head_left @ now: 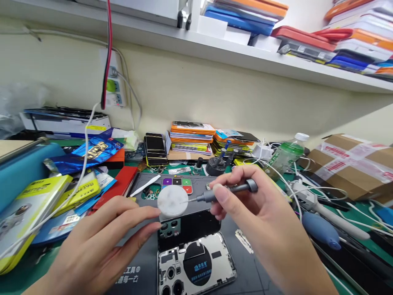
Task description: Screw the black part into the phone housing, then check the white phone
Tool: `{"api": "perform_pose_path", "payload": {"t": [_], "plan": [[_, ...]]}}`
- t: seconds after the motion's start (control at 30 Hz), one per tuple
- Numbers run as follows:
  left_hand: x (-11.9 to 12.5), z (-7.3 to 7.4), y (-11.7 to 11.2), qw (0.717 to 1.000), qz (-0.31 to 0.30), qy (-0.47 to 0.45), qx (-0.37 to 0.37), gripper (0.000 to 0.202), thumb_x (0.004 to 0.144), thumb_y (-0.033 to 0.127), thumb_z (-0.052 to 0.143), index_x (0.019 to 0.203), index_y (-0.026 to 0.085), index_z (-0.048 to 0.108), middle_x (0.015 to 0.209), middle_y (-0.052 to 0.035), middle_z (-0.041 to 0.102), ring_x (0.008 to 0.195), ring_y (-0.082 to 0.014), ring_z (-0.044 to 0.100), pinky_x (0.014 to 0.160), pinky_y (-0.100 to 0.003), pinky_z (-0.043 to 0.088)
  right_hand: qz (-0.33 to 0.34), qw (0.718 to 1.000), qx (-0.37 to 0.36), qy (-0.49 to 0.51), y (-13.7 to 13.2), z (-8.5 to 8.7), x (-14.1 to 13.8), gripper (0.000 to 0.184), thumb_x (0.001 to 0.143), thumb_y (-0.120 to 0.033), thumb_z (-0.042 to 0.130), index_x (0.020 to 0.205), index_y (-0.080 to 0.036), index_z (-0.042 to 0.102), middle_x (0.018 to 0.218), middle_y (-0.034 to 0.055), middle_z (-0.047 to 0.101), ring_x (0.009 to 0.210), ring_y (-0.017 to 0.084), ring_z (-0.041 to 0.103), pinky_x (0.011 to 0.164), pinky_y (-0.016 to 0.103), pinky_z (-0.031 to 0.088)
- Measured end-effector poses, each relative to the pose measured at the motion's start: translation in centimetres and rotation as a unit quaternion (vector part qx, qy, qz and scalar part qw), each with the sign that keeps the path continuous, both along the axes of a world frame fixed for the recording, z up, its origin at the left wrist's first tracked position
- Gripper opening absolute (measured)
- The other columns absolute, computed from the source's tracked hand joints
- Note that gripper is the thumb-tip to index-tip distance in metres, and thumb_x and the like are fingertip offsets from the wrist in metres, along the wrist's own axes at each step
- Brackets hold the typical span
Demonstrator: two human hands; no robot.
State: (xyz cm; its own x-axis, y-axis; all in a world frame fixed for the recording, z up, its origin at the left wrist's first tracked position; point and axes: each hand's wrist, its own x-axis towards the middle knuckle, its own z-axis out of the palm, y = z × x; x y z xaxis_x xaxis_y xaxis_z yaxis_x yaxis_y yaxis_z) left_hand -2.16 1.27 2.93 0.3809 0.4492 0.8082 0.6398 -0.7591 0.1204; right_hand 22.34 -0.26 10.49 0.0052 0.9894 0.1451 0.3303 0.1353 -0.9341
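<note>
Both hands mid-job: left hand (101,241) pinching white disc (172,200) above opened phone (196,266), right hand (260,221) clamped on screwdriver (227,191), tip touching disc; back cover off, dark phone (187,227) beside it, reassembly seemingly undone.

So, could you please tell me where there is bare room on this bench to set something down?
Bare room is small: the dark mat right of the opened phone, below the right hand. Left, packets and a white cable crowd the bench; right, cables and a cardboard box.
</note>
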Motion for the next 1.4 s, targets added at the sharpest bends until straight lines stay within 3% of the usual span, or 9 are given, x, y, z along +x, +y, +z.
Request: {"api": "perform_pose_path", "payload": {"t": [0.23, 0.5, 0.9, 1.4], "plan": [[0.1, 0.3, -1.0, 1.000, -0.010, 0.004, -0.016, 0.028, 0.089, 0.016, 0.067, 0.117, 0.020, 0.065, 0.098, -0.0019, 0.058, 0.087, -0.0073, 0.056, 0.081, -0.019, 0.046, 0.059, 0.997, -0.027, 0.046, -1.1, -1.3, -1.4, 0.051, 0.084, -0.049, 0.056, 0.098, -0.011, 0.025, 0.099, 0.0030, 0.057, 0.065, -0.001, 0.059, 0.060, 0.006, 0.053], [0.4, 0.6, -1.6, 0.999, -0.031, -0.030, -0.020, 0.025, 0.087, 0.010, 0.067, 0.111, 0.019, 0.069, 0.096, -0.0014, 0.060, 0.085, -0.0057, 0.057, 0.080, -0.017, 0.047, 0.051, 0.994, -0.092, 0.028, -1.6, -1.9, -1.8, 0.057, 0.083, -0.054, 0.057, 0.100, -0.012, 0.022, 0.108, 0.0032, 0.054, 0.074, -0.001, 0.061, 0.067, 0.005, 0.056], [0.0, 0.0, -1.7, 0.998, -0.037, -0.022, -0.034, 0.026, 0.088, 0.006, 0.064, 0.110, 0.019, 0.068, 0.098, -0.0012, 0.060, 0.089, -0.0068, 0.058, 0.086, -0.020, 0.050, 0.046, 0.995, -0.087, -0.005, -1.6, -2.2, -1.6, 0.059, 0.083, -0.057, 0.055, 0.099, -0.012, 0.020, 0.108, 0.0022, 0.054, 0.076, -0.002, 0.062, 0.068, 0.001, 0.055], [-0.2, -0.4, -1.8, 0.997, -0.037, -0.029, -0.053, 0.029, 0.087, 0.007, 0.066, 0.113, 0.019, 0.068, 0.101, -0.0023, 0.060, 0.092, -0.0076, 0.059, 0.087, -0.021, 0.051, 0.004, 0.998, -0.041, -0.042, -2.1, -2.4, -1.6, 0.055, 0.080, -0.053, 0.059, 0.098, -0.011, 0.029, 0.106, 0.0041, 0.057, 0.081, 0.000, 0.062, 0.073, 0.007, 0.058]]}}
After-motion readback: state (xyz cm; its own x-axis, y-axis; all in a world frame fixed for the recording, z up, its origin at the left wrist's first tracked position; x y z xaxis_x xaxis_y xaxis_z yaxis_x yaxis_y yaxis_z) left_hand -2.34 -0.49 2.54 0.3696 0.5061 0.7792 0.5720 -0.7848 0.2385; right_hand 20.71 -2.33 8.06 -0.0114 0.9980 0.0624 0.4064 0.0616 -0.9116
